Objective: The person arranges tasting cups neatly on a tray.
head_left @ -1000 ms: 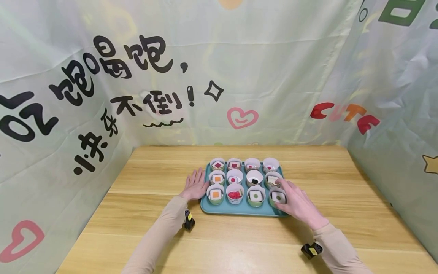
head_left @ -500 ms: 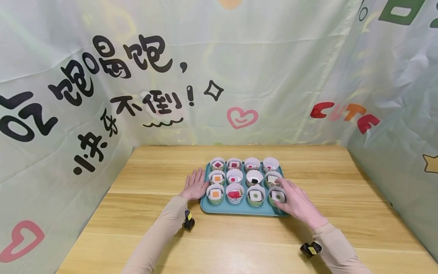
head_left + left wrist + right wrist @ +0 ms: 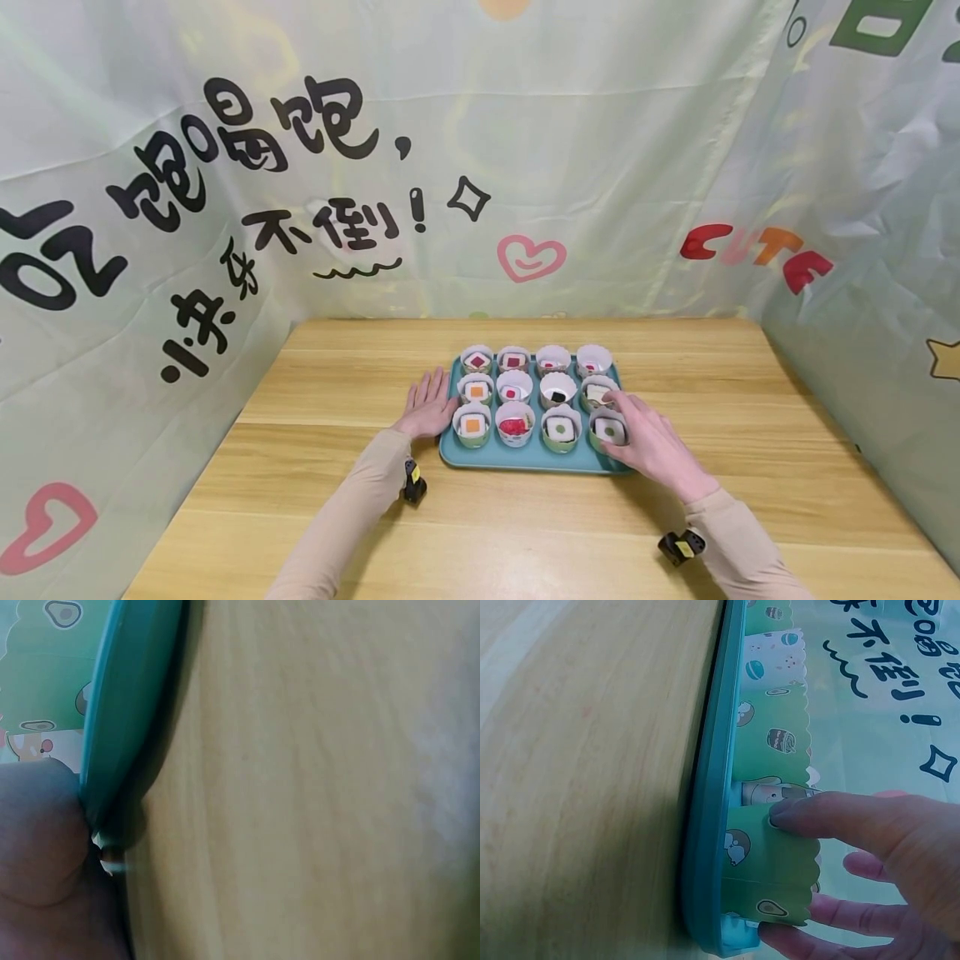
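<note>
A teal tray on the wooden table bears several paper baking cups in three rows. My right hand holds the green cup at the tray's front right corner, thumb on one side and fingers on the other. Inside that cup is a white square piece with a green dot. Flat against the table at the tray's left edge lies my left hand, fingers straight. In the left wrist view, its thumb lies at the tray's rim.
Other cups hold small pieces: an orange-topped square, a red piece and a small black piece among them. A printed cloth hangs behind and on both sides of the table.
</note>
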`<control>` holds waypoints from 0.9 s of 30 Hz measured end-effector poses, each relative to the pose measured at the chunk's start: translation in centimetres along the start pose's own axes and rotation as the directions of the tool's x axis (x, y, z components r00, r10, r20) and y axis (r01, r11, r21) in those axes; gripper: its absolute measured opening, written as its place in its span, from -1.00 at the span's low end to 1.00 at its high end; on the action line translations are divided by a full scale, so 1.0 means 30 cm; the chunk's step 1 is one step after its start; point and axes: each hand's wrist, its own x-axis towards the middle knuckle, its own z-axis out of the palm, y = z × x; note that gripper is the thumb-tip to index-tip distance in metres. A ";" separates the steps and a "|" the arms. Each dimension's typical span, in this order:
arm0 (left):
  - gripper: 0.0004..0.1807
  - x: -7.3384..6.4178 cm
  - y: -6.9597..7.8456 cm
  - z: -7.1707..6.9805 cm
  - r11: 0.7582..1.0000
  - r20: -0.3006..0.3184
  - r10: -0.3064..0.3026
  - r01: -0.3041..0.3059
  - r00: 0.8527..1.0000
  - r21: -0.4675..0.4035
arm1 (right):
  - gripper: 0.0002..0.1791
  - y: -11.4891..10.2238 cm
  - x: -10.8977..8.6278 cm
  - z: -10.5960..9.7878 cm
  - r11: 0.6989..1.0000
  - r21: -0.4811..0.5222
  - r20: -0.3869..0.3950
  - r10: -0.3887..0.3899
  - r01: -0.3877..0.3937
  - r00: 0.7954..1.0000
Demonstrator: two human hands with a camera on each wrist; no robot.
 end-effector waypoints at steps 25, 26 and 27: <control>-0.26 -0.009 0.018 -0.004 1.000 0.014 -0.010 0.010 1.000 0.008 | -0.36 0.060 0.000 -0.029 0.986 0.161 0.022 0.035 -0.038 0.999; -0.26 -0.007 0.017 -0.002 1.000 0.013 -0.011 0.011 1.000 0.008 | -0.42 0.073 0.004 -0.030 0.983 0.183 0.011 0.031 -0.033 0.999; -0.26 -0.005 0.016 0.001 1.000 0.015 -0.013 0.013 1.000 0.017 | -0.48 0.088 0.009 -0.032 0.979 0.201 0.004 0.032 -0.032 0.999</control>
